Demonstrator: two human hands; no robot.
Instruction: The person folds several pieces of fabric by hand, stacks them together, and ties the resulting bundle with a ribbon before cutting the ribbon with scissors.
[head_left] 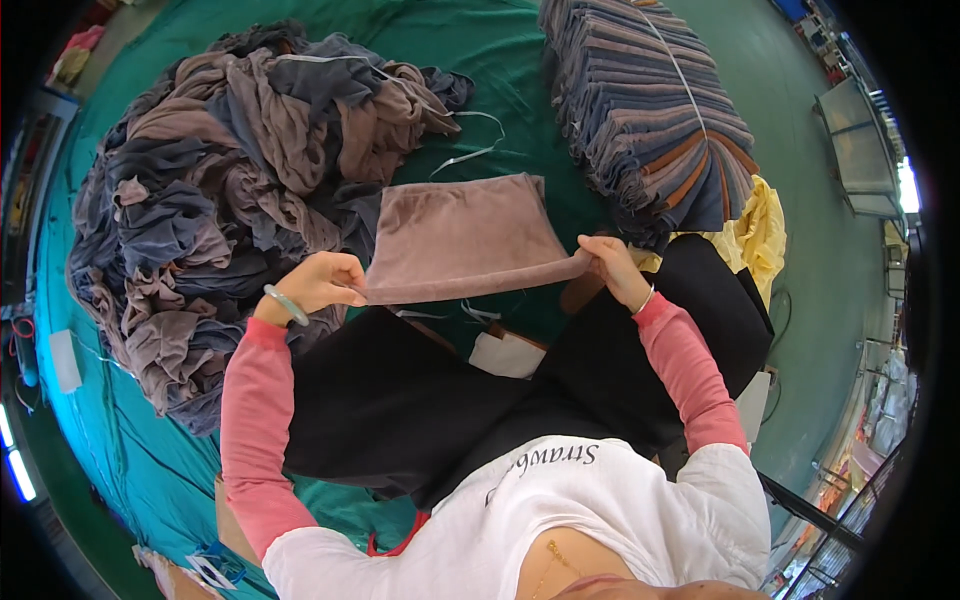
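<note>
Beside a rumpled grey-and-brown fabric heap (265, 130), a seated worker's left hand (322, 283) and right hand (615, 270) pinch the lap-side corners of a mauve-brown rectangular cloth (468, 235), seemingly soft, light and best gripped there.

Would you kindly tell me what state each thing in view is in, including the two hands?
Left hand: pinching the cloth's near left corner.
Right hand: pinching its near right corner.
Mauve cloth: spread out, near edge stretched between the hands.
Heap of cloths: loose, crumpled.
Stack of cloths: neatly layered.
Yellow cloth: crumpled.
Green sheet: spread out, wrinkled in places.
</note>
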